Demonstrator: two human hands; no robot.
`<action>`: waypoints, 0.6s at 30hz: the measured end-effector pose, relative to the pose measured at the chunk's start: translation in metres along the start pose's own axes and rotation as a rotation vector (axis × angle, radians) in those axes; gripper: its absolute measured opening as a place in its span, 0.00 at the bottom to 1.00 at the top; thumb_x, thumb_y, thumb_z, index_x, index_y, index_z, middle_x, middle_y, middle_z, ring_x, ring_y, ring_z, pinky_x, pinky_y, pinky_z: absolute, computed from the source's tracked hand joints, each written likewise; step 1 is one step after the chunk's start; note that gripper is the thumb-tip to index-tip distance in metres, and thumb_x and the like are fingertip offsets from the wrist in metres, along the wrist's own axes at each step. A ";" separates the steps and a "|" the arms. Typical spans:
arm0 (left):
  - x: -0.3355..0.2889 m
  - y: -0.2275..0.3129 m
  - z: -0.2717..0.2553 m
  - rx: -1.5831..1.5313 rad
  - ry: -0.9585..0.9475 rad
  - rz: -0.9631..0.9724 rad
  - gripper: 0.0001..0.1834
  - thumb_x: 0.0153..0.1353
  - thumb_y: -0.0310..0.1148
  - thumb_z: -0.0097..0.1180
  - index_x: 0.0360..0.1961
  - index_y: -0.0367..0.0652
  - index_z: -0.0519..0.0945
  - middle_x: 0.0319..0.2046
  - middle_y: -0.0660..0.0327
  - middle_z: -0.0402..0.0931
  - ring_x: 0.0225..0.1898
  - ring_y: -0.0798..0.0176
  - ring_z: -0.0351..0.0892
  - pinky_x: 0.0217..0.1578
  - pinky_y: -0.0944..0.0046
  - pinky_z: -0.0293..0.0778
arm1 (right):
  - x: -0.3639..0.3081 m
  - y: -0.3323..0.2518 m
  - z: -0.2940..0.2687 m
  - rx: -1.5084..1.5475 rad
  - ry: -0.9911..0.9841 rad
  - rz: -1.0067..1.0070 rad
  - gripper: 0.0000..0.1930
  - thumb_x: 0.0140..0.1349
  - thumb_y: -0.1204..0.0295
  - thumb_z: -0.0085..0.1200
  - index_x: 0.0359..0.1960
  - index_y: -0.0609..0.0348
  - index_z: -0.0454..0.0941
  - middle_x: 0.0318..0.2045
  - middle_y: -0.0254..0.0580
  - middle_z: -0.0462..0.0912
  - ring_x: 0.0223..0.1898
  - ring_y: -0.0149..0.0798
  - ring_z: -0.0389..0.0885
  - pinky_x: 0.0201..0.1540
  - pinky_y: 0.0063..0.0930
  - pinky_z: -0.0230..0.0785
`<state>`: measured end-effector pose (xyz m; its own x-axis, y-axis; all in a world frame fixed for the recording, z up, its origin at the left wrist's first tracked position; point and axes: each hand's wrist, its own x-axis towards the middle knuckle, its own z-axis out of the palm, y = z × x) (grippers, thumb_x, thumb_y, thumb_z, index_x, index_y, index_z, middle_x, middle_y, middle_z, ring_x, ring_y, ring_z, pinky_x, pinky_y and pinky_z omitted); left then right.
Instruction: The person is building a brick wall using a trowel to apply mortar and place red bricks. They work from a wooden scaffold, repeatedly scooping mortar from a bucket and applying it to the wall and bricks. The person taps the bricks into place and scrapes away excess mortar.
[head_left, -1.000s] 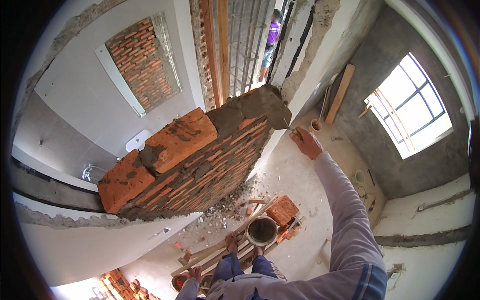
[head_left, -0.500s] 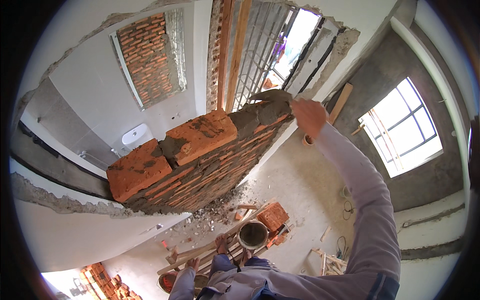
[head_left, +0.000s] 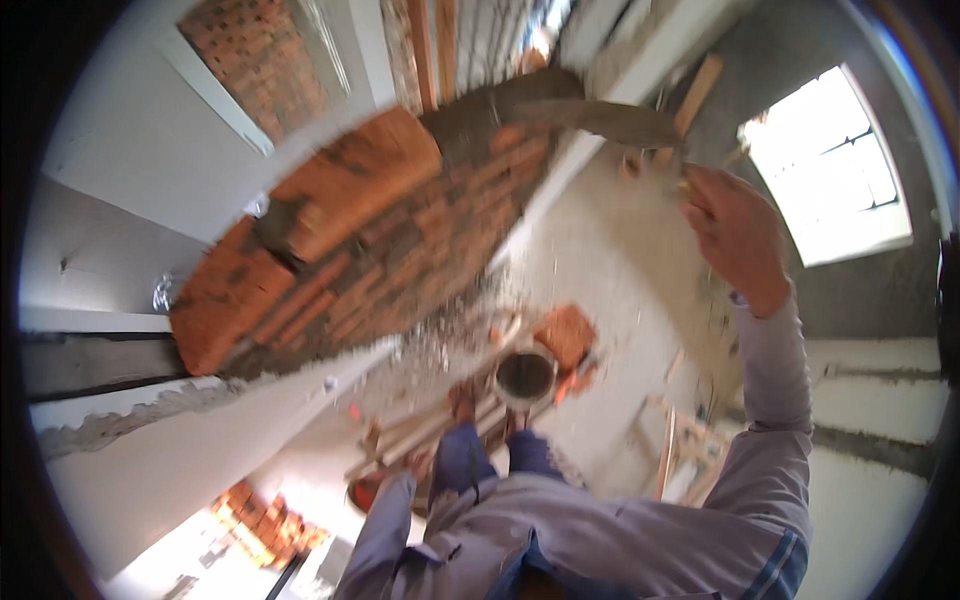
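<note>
So, brick wall [head_left: 400, 255] runs left of right hand [head_left: 735, 235]. Bright window [head_left: 830, 170] sits to hand's right. Orange top bricks [head_left: 370, 165] lie far left of hand; grey mortar [head_left: 470, 125] on wall top, nearer. Bucket [head_left: 498, 378] well below hand, brick pile [head_left: 566, 335] just beside it. Reddish basin [head_left: 362, 492] near left hand [head_left: 420, 463], whose grip cannot be told. Right hand clamped on trowel [head_left: 625, 122], blurred blade pointing leftward from hand.

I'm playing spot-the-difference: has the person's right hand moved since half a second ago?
Yes. Judged against the brick wall, the right hand has moved right in the picture: it was beside the wall's upper-right end and now is clearly apart.
</note>
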<state>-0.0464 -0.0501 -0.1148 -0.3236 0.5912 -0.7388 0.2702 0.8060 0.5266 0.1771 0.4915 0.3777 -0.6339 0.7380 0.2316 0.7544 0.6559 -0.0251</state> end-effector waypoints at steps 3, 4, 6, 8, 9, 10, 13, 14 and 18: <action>-0.002 0.014 0.008 0.244 -0.180 0.010 0.33 0.61 0.60 0.49 0.57 0.45 0.76 0.57 0.50 0.73 0.59 0.50 0.70 0.60 0.51 0.64 | -0.099 0.024 0.045 0.114 -0.248 0.216 0.11 0.57 0.71 0.58 0.42 0.52 0.76 0.30 0.43 0.80 0.35 0.49 0.81 0.37 0.40 0.72; -0.005 0.018 0.015 0.304 -0.217 0.002 0.35 0.61 0.61 0.50 0.58 0.46 0.75 0.58 0.50 0.71 0.61 0.50 0.69 0.61 0.50 0.63 | -0.131 0.027 0.075 0.118 -0.327 0.218 0.10 0.57 0.71 0.58 0.41 0.53 0.76 0.30 0.43 0.80 0.35 0.50 0.81 0.36 0.40 0.72; -0.011 0.026 0.036 0.415 -0.251 -0.011 0.38 0.59 0.64 0.50 0.60 0.47 0.73 0.61 0.50 0.69 0.63 0.49 0.65 0.62 0.47 0.61 | -0.194 0.033 0.157 0.182 -0.413 0.188 0.08 0.56 0.71 0.58 0.36 0.57 0.75 0.30 0.46 0.80 0.35 0.51 0.81 0.36 0.43 0.72; -0.001 0.041 0.059 0.536 -0.268 -0.020 0.41 0.57 0.66 0.51 0.63 0.48 0.71 0.63 0.49 0.66 0.65 0.48 0.62 0.63 0.44 0.59 | -0.261 0.046 0.270 0.159 -0.714 0.280 0.09 0.58 0.71 0.56 0.39 0.58 0.76 0.34 0.50 0.82 0.37 0.52 0.83 0.39 0.44 0.74; 0.001 0.045 0.070 0.601 -0.263 -0.035 0.42 0.56 0.67 0.51 0.64 0.49 0.69 0.64 0.49 0.65 0.67 0.47 0.60 0.64 0.42 0.58 | -0.281 0.040 0.322 0.078 -0.931 0.309 0.09 0.58 0.73 0.54 0.40 0.60 0.76 0.36 0.52 0.82 0.39 0.51 0.84 0.41 0.43 0.77; 0.004 0.049 0.083 0.664 -0.261 -0.060 0.44 0.55 0.68 0.52 0.65 0.49 0.68 0.65 0.49 0.63 0.68 0.47 0.59 0.64 0.41 0.57 | -0.310 0.036 0.378 0.057 -1.032 0.304 0.10 0.57 0.75 0.53 0.41 0.63 0.76 0.37 0.53 0.82 0.40 0.50 0.85 0.41 0.42 0.79; 0.032 0.054 0.112 0.807 -0.238 -0.047 0.49 0.52 0.71 0.53 0.69 0.51 0.65 0.68 0.49 0.59 0.71 0.45 0.54 0.66 0.36 0.53 | -0.394 0.020 0.534 0.042 -1.094 0.381 0.12 0.60 0.75 0.51 0.45 0.65 0.76 0.40 0.51 0.82 0.39 0.50 0.86 0.38 0.41 0.81; 0.038 0.045 0.117 0.755 -0.211 0.084 0.47 0.53 0.65 0.54 0.68 0.48 0.65 0.68 0.46 0.59 0.71 0.42 0.53 0.67 0.36 0.50 | -0.410 0.018 0.572 0.018 -1.103 0.445 0.12 0.62 0.75 0.49 0.45 0.66 0.75 0.40 0.51 0.82 0.39 0.50 0.86 0.37 0.41 0.82; 0.048 0.010 0.142 0.694 -0.158 0.291 0.39 0.55 0.48 0.60 0.67 0.45 0.66 0.68 0.43 0.55 0.71 0.36 0.48 0.69 0.35 0.41 | -0.422 0.003 0.661 -0.047 -0.989 0.530 0.12 0.64 0.75 0.47 0.46 0.69 0.75 0.40 0.52 0.82 0.41 0.49 0.86 0.36 0.41 0.82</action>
<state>0.0694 -0.0177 -0.2049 -0.0332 0.7235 -0.6895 0.8487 0.3847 0.3629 0.3342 0.2867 -0.3631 -0.0712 0.7372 -0.6719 0.9614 0.2302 0.1507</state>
